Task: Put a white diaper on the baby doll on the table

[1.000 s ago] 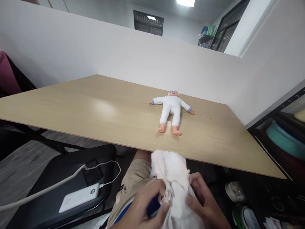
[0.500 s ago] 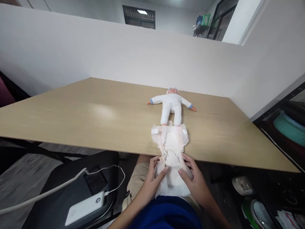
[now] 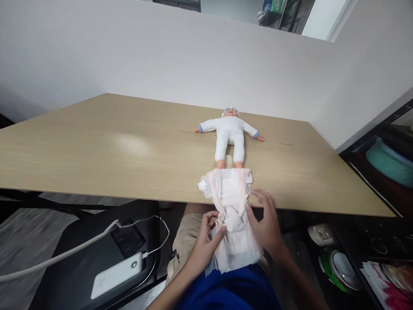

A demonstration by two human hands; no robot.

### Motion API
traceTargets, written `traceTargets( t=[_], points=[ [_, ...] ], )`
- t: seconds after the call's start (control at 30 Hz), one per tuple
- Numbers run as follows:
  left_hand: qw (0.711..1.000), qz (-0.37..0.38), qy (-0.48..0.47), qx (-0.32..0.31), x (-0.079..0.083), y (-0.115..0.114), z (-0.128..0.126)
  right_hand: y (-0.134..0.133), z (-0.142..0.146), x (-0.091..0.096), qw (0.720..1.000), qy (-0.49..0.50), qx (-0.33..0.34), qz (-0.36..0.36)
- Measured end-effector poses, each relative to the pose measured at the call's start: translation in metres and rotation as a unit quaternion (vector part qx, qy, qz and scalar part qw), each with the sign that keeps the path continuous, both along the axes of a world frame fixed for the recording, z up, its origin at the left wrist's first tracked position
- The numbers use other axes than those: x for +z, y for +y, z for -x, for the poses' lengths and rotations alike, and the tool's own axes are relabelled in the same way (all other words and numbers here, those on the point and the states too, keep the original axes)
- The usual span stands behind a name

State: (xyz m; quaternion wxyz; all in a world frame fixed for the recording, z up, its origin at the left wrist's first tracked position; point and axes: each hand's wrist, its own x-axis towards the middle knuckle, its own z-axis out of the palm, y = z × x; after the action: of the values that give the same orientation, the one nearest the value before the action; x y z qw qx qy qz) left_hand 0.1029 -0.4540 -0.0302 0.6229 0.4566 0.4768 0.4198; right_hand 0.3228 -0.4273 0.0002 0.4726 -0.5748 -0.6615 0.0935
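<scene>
An unfolded white diaper with pinkish sides lies partly on the table and hangs over its front edge toward my lap. My left hand pinches the diaper's left edge, thumb on top. Beside the right edge, my right hand has its fingers apart; the thumb is at the diaper's side and seems to hold nothing. White tabs stick out at the diaper's far corners. Just beyond it, a baby doll in a white suit with blue cuffs lies on its back, arms spread, feet toward me.
The wooden table runs up to a white wall. At my left, a black chair bears a white power bank with a cable. A dark shelf with a teal item and other goods stands on the right.
My right hand has let go of the diaper's right edge and moved up along its side, fingers opening. My left hand keeps its hold. The view has tilted down slightly.
</scene>
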Motion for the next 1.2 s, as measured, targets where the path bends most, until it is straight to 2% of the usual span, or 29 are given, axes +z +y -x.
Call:
traceTargets(
  t=[0.1,0.17,0.27,0.43,0.57,0.63,0.7,0.83,0.93,1.07,1.2],
  points=[
    [1.0,-0.005,0.0,0.005,0.002,0.001,0.0,0.043,-0.015,0.0,0.999,-0.049,0.011,0.001],
    [1.0,-0.003,0.001,0.008,0.002,0.002,0.0,0.071,-0.025,-0.004,0.995,-0.084,0.055,0.021],
    [1.0,0.005,0.004,0.014,0.001,0.002,0.0,0.096,-0.039,-0.012,0.991,-0.1,0.079,0.042],
    [0.999,0.021,0.013,0.023,-0.003,0.002,0.0,0.102,-0.064,-0.022,0.995,-0.087,0.035,0.039],
    [0.999,0.024,0.021,0.03,-0.003,0.003,0.0,0.092,-0.073,-0.012,0.993,-0.109,-0.05,0.001],
    [0.999,0.017,0.029,0.037,-0.003,0.003,0.001,0.081,-0.063,0.002,0.989,-0.121,-0.076,-0.029],
    [0.999,0.013,0.032,0.04,-0.005,0.003,0.001,0.067,-0.042,0.017,0.988,-0.136,-0.056,-0.044],
    [0.999,0.008,0.034,0.024,-0.014,0.004,-0.001,0.05,0.013,0.038,0.98,-0.164,0.107,-0.038],
    [0.999,-0.003,0.035,0.024,-0.021,0.005,-0.003,0.056,0.044,0.036,0.97,-0.166,0.177,-0.003],
    [0.999,-0.004,0.033,0.033,-0.022,0.002,-0.004,0.076,0.062,0.02,0.962,-0.183,0.19,0.063],
    [0.999,-0.004,0.034,0.039,-0.024,-0.001,-0.006,0.083,0.069,0.013,0.955,-0.209,0.201,0.057]
  ],
)
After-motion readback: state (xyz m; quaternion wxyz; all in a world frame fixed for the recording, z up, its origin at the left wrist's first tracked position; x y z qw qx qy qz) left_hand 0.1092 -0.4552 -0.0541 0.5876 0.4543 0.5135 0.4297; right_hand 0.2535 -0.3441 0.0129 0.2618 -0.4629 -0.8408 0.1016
